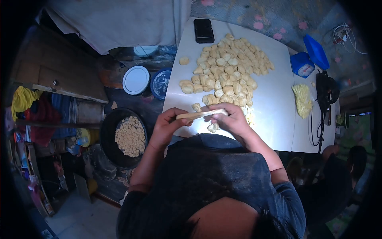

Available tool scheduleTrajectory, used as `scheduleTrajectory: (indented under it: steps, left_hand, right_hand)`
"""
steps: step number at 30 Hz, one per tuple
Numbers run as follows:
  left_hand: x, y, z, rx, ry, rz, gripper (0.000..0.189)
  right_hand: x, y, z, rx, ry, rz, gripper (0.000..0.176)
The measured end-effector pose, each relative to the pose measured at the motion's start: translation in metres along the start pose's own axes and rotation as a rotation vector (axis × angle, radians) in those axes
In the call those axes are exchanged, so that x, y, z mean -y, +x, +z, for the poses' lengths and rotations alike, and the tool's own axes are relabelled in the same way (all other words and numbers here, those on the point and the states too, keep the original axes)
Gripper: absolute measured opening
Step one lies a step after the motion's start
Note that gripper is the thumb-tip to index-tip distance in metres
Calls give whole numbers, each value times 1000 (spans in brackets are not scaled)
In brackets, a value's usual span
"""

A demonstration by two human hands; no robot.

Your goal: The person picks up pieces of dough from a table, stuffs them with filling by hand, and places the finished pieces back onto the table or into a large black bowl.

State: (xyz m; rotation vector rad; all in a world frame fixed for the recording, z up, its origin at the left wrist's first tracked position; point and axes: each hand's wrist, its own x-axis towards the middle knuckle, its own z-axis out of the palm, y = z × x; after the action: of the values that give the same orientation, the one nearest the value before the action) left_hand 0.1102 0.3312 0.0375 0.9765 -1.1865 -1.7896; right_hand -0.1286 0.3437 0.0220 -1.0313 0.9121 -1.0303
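A strip of pale dough (195,115) is stretched between my two hands, just above the near edge of the white table. My left hand (169,122) pinches its left end between thumb and fingers. At the other end, my right hand (230,116) has its fingers closed round the dough. Right beyond my hands lies a large pile of dough pieces (229,59), spreading toward the far side. A small dough piece (196,106) sits behind the strip, and another dough piece (213,127) rests below it, near my right hand.
A black phone-like object (204,31) lies at the table's far left corner. At right are a blue scale (302,63), a bag of yellowish bits (302,100) and a black corded device (327,89). Left below stand a black basin (105,137) of crumbly pieces and a white-lidded tub (136,80). Another person (330,179) is at lower right.
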Motion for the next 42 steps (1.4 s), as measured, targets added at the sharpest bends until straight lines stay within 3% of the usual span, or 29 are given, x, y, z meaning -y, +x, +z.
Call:
scheduleTrajectory:
  steps: [6,8,10,12,14,16,17,18,20,24,26,30,33,35,40,42]
  left_hand:
    - [4,-5,-14,-45,-198,-34,14]
    - [4,-4,-14,-61,-213,-24,14]
    - [6,-2,-17,-79,-235,-17,14]
    - [5,0,-23,-100,-258,-8,14]
    - [1,0,-35,-215,-427,81,15]
    - [-1,2,-43,-225,-388,100,16]
    - [-1,3,-43,-245,-299,92,21]
    - [-2,4,-43,-264,-208,86,25]
    - [-1,6,-39,-223,-139,54,33]
    - [4,10,-23,-46,-209,64,49]
    - [11,10,-18,-1,-351,-26,51]
    - [21,13,-9,66,-404,-116,51]
    - [21,15,-2,76,-383,-159,46]
    - [23,16,2,83,-366,-180,44]
    - [33,18,13,224,-364,-283,38]
    - [34,17,14,262,-375,-280,34]
  right_hand:
    - [13,-10,-13,-144,82,-121,25]
    - [16,-8,-3,-401,214,-374,25]
    - [19,-9,-7,-457,198,-381,23]
    - [20,-11,-16,-674,173,-395,24]
    - [15,-10,-39,-663,233,-511,29]
    - [19,-11,-48,-440,-85,-560,41]
    - [21,-15,-49,-273,-254,-448,50]
    - [23,-15,-48,18,-307,-313,29]
    - [25,-22,-26,180,-677,-162,18]
    - [35,-32,-25,7,-899,-210,12]
    - [43,-43,-29,50,-1420,178,12]
    - [15,-52,-41,-16,-1460,163,12]
    - [28,-46,-37,-70,-1221,-16,11]
    - [30,-40,-35,-90,-742,-44,11]
    - [28,-13,2,2,-737,-284,15]
    - [30,-3,17,79,-910,-397,20]
